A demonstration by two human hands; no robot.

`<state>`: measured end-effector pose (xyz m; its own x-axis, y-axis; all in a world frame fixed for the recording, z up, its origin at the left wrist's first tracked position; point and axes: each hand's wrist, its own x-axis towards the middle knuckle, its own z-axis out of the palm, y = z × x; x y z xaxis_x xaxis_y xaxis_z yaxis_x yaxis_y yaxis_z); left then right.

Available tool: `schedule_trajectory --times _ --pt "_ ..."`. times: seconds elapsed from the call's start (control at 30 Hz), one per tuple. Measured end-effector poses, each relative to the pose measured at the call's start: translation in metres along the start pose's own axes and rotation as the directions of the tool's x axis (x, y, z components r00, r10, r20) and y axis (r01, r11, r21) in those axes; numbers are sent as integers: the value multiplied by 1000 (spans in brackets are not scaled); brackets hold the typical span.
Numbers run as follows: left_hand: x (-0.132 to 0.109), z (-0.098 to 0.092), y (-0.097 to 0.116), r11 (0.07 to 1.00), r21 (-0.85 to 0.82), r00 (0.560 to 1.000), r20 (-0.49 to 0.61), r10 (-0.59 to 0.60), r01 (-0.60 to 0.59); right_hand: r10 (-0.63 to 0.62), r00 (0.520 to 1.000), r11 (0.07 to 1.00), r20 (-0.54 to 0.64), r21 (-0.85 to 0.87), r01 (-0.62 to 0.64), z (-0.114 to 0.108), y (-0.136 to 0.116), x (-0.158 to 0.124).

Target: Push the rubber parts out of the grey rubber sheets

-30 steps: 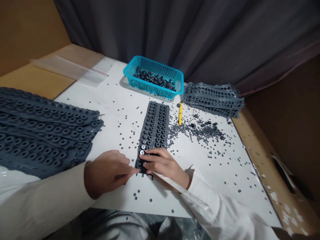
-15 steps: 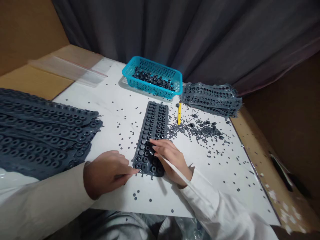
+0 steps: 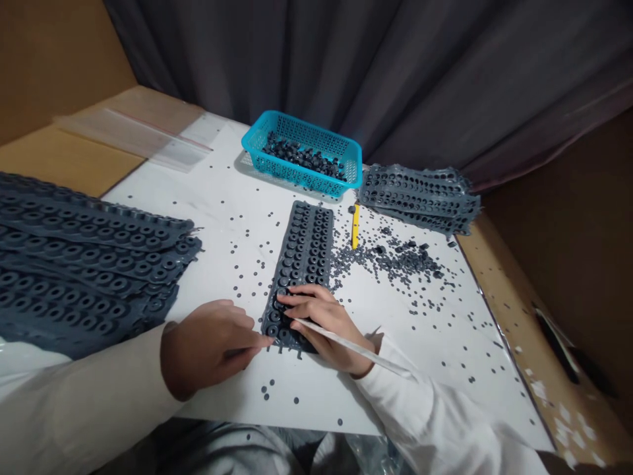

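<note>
A dark grey molded rubber sheet [image 3: 305, 247] with rows of round, ring-shaped parts lies lengthwise in front of me. My left hand [image 3: 211, 344] is closed, thumb and index finger pinching the sheet's near left corner. Over the near part of the sheet, my right hand [image 3: 330, 324] is closed round a slim white stick-like tool [image 3: 363, 351], its fingertips down among the rings. The tool's tip is hidden by the fingers, and its other end points back over the sleeve.
More rubber sheets [image 3: 93, 264] are stacked at the left. A blue basket [image 3: 301, 177] of small black parts stands at the back, beside punched-out sheets [image 3: 420, 198]. A yellow stick [image 3: 355, 226] and many small black discs [image 3: 405, 260] lie to the right. A clear plastic bag [image 3: 143, 138] lies far left.
My right hand has moved slightly left and nearer to me along the sheet, and the white tool now lies flatter. My left hand stays at the corner.
</note>
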<state>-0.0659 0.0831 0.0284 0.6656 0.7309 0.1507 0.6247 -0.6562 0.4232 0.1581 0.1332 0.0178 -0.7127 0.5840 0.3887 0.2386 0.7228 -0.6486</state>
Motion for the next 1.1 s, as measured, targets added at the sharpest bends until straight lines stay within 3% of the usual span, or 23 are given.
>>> schedule_trajectory --times 0.2,0.3,0.43,0.57,0.87,1.1 --pt "1 -1 0 1000 0 1000 -5 12 -12 -218 968 917 126 -312 248 -4 8 4" --pt "1 -1 0 1000 6 1000 -7 13 -13 -221 971 898 88 -369 238 -7 11 10" --pt "1 0 0 1000 7 1000 -20 19 -18 -105 991 983 -77 -156 92 -10 12 16" --pt "-2 2 0 1000 -12 1000 -23 -2 1 -23 999 997 -37 77 26 -9 11 15" --pt "-3 4 -2 1000 -28 999 -33 12 -13 8 1000 990 14 142 -10 -10 14 11" --pt "-6 6 -3 999 -42 1000 -26 -14 13 -37 999 997 34 75 34 -11 14 12"
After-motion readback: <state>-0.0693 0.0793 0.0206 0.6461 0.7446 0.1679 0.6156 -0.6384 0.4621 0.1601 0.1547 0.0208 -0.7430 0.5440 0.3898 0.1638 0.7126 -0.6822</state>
